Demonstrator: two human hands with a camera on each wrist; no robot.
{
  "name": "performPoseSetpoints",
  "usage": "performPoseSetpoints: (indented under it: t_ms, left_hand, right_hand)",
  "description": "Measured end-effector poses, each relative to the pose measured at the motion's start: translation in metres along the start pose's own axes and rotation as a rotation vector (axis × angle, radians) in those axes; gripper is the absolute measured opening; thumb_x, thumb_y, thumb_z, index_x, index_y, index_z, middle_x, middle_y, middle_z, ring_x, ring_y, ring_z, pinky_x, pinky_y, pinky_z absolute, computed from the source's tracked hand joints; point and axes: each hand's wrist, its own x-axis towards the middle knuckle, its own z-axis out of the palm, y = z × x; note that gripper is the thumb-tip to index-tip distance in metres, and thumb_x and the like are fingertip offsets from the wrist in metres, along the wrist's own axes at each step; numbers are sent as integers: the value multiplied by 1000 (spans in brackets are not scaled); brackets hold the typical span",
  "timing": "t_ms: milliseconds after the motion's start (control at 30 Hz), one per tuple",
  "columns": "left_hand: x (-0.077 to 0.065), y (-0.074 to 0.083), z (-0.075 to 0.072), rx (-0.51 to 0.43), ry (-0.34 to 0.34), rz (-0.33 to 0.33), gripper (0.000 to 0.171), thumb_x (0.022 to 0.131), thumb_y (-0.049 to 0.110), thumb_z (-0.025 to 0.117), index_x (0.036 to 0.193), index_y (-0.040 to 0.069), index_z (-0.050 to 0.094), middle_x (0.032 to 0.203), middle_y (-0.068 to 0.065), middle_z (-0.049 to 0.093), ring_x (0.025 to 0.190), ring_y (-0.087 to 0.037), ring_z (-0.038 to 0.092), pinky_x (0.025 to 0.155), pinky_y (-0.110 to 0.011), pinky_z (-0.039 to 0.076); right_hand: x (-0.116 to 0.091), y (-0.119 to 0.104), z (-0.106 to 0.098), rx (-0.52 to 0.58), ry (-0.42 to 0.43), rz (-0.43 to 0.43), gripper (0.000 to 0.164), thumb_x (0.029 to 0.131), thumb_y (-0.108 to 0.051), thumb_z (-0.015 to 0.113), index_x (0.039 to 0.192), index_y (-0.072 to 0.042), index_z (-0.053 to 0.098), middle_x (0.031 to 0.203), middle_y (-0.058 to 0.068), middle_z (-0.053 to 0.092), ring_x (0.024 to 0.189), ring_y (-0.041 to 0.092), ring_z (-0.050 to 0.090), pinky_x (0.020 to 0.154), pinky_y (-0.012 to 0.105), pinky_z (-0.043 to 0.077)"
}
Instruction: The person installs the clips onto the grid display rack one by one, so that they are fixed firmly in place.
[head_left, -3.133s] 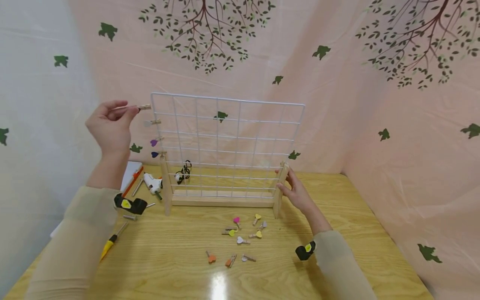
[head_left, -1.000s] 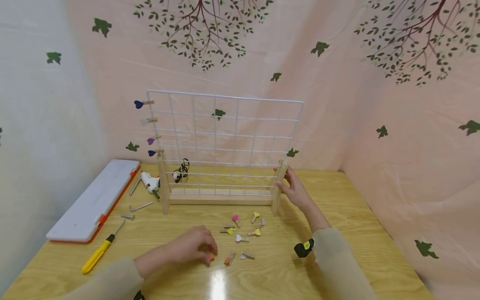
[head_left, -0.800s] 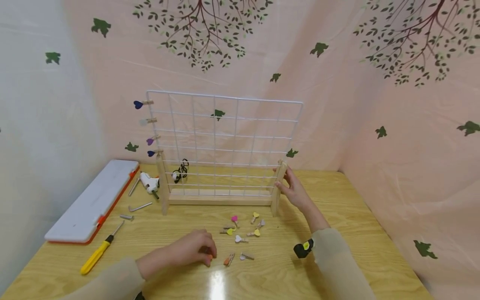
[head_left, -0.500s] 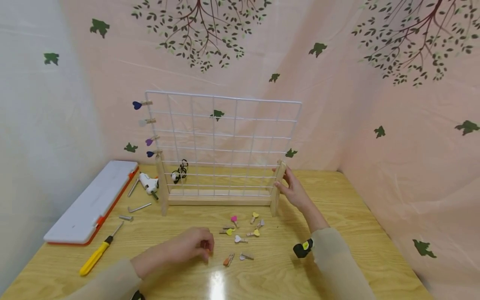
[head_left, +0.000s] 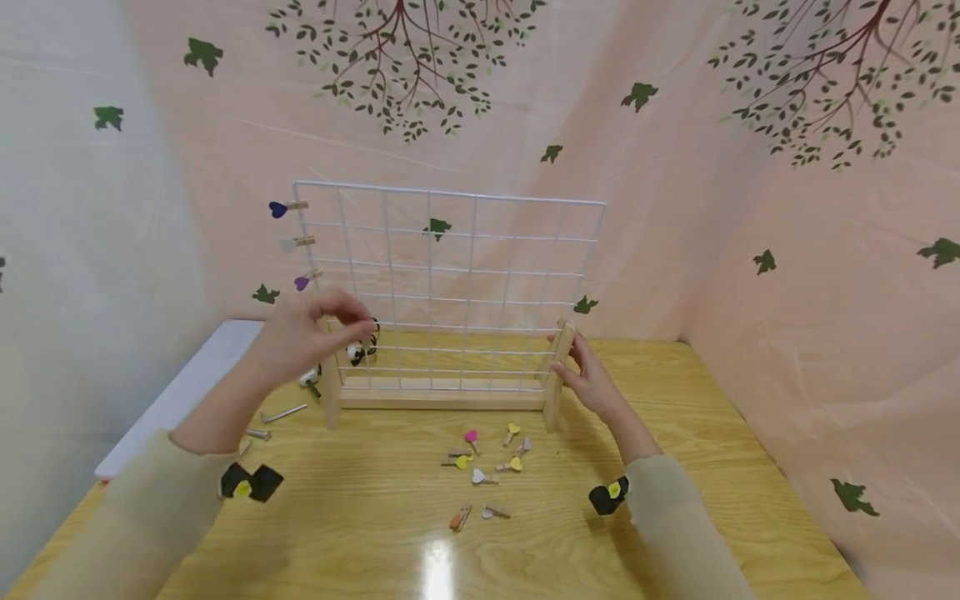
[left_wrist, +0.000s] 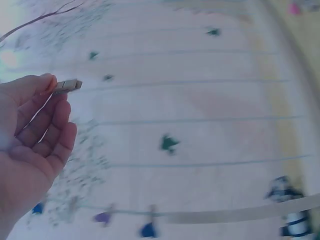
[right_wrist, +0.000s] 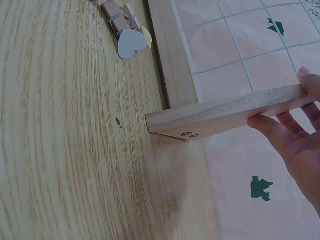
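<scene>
My left hand (head_left: 307, 333) is raised in front of the lower left of the white wire grid (head_left: 430, 250). Between thumb and forefinger it pinches a small wooden clothespin (left_wrist: 69, 85), a bit of orange showing at the fingertips in the left wrist view. My right hand (head_left: 588, 382) grips the right wooden post (right_wrist: 225, 112) of the grid's stand. Along the grid's left edge hang heart clothespins: a dark blue one (head_left: 278, 209), a pale one (head_left: 289, 244) and a purple one (head_left: 302, 282). Another blue heart clothespin (left_wrist: 148, 229) shows in the left wrist view, hidden by my hand in the head view.
Several heart clothespins lie before the stand, among them a pink one (head_left: 471, 436), a white one (head_left: 480, 477) and an orange one (head_left: 457, 521). At left are a hex key (head_left: 283, 413), a partly hidden glue gun (head_left: 309, 377) and a white case (head_left: 176, 396).
My left hand put a dark blue heart clothespin on the grid's top left, went down to the table, picked up an orange heart clothespin and rose toward the grid. My right hand stayed on the post.
</scene>
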Motion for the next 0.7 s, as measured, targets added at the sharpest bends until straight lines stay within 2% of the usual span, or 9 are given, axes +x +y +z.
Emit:
performPoseSetpoints:
  t_ms: [167,300,400,533,600,700]
  left_hand:
    - [35,12,-47,-55,200,-10,12,82,23,65,86,12,65,80,4,63,78,-9,55,74,-16,42]
    - [61,18,-72,-182,361,-23,14,80,15,66,88,4,65,82,3,63,80,-11,56,80,-17,42]
    - [75,21,-83,-248,442,-28,16,80,12,66,92,1,65,83,4,64,80,-10,57,84,-19,43]
    - [85,21,-90,-319,508,-34,16,78,9,66,92,0,65,82,3,65,79,-10,59,88,-21,43]
    - [88,19,-92,-327,529,-41,15,77,10,67,90,2,66,80,4,64,79,-9,59,90,-21,42]
    - [94,15,-93,-286,538,-38,13,77,11,67,88,4,67,80,5,64,79,-7,58,92,-22,39]
  right_hand:
    - [-1,-3,1,-14,-3,-9,53,90,-1,48,137,-4,23,136,20,30,119,45,33,82,56,43]
    - [-2,-5,0,-17,-7,-22,53,90,0,47,137,-4,22,136,22,29,120,47,31,81,56,44]
    - [-1,-5,0,-12,-10,-30,51,90,1,46,136,-2,23,136,25,28,121,47,30,80,56,44]
    - [-1,-6,1,-10,-7,-17,52,90,2,46,136,-6,24,136,25,28,121,44,31,81,56,44]
    - [-2,-6,2,-10,-12,-8,55,90,2,46,138,-8,22,137,25,27,122,44,30,81,57,43]
    - [-2,-5,1,-7,-17,-2,58,90,1,46,140,-12,19,138,25,27,123,46,27,82,58,42]
